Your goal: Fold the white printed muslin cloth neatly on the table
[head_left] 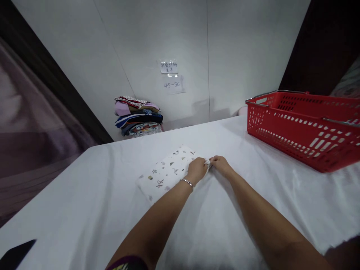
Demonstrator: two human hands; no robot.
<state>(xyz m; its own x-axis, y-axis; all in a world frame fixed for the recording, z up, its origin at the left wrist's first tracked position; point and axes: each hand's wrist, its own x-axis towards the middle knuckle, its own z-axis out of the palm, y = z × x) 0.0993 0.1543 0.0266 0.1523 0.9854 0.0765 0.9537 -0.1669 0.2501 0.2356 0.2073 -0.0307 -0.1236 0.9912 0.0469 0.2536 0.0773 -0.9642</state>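
Note:
A folded white cloth with small printed motifs (165, 172) lies flat on the white-covered table (84, 210). My left hand (197, 169), with a thin bracelet at the wrist, rests on the cloth's right end, its fingers curled and pinching the edge. My right hand (221, 163) meets it from the right, fingers closed on the same corner of the cloth. Both forearms stretch out over the table toward the cloth.
A red plastic basket (303, 131) with metal handles stands at the right of the table. A stack of folded clothes (137, 117) sits at the back against the white wall. Paper notes (171, 77) are stuck on the wall. A dark object (15, 255) lies at the lower left.

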